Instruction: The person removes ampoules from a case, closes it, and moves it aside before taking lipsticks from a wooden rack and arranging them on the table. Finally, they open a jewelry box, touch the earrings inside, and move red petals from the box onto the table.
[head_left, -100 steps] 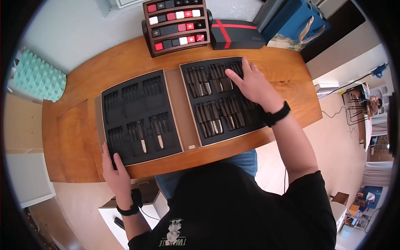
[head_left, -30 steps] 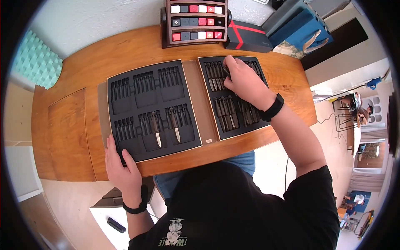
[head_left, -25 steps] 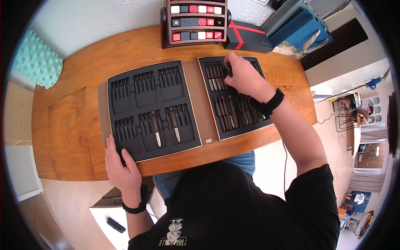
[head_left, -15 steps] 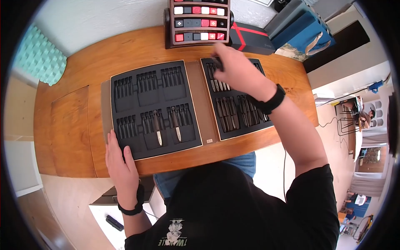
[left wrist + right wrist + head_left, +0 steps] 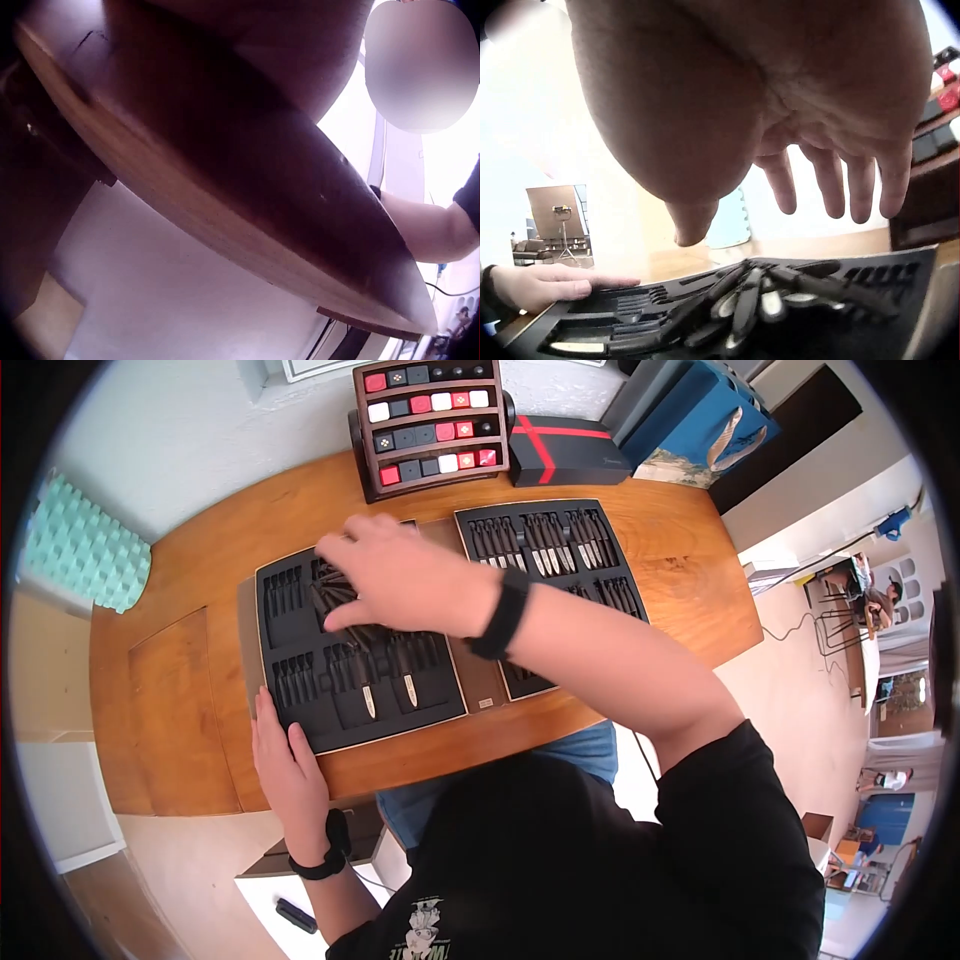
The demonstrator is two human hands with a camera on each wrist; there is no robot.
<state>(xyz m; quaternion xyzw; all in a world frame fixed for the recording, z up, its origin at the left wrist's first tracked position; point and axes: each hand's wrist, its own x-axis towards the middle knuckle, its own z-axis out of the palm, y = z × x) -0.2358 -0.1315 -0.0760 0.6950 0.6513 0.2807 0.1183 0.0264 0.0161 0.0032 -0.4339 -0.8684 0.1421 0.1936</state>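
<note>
The left foam tray (image 5: 300, 722) is the landmark here. Over its far half is the right hand (image 5: 400, 575), fingers spread and gripping nothing, just above a loose heap of slender dark pieces (image 5: 746, 307) that lie crosswise on its middle. The left hand (image 5: 290, 765) rests flat at its near-left corner, fingers extended. The step in hand appears to be setting the heap down on the tray; the next move likely calls for pinching single pieces and laying each into a slot.

The pieces are smooth and narrow, with pale, rounded ends; two sit singly in the tray's near row. Its matte black foam is moulded into compartments with fine grooves. Right of it run a brown cardboard spine (image 5: 478, 685) and the right foam tray (image 5: 525, 682), mostly filled. Beneath it, the surface (image 5: 165, 700) is glossy orange-brown wood.
</note>
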